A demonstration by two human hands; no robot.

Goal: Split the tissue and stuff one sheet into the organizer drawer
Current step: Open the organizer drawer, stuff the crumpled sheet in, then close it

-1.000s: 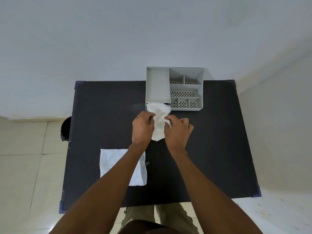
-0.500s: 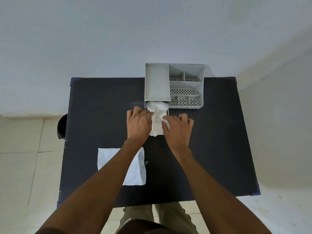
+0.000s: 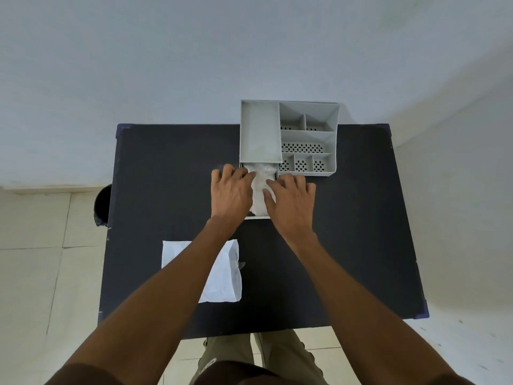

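Head view, looking down. Grey organizer (image 3: 288, 134) at far edge of black table (image 3: 166, 176); its drawer (image 3: 256, 217) pulled out toward the person, mostly hidden under both hands, only near front lip and a bit of far rim visible. Crumpled tissue sheet (image 3: 259, 187) sits in the drawer, between the hands. Left hand (image 3: 231, 194) lies palm down w/ fingers spread, thumb side touching the sheet; right hand (image 3: 291, 202) likewise flat and spread, thumb pressing on the sheet. Neither hand closes around anything; fingertips near organizer partly hard to make out. Second sheet (image 3: 224, 276) lies flat on table nearer the person, partly covered by left forearm. Dark round object (image 3: 103, 204) left of table, cut off by table edge, unidentifiable
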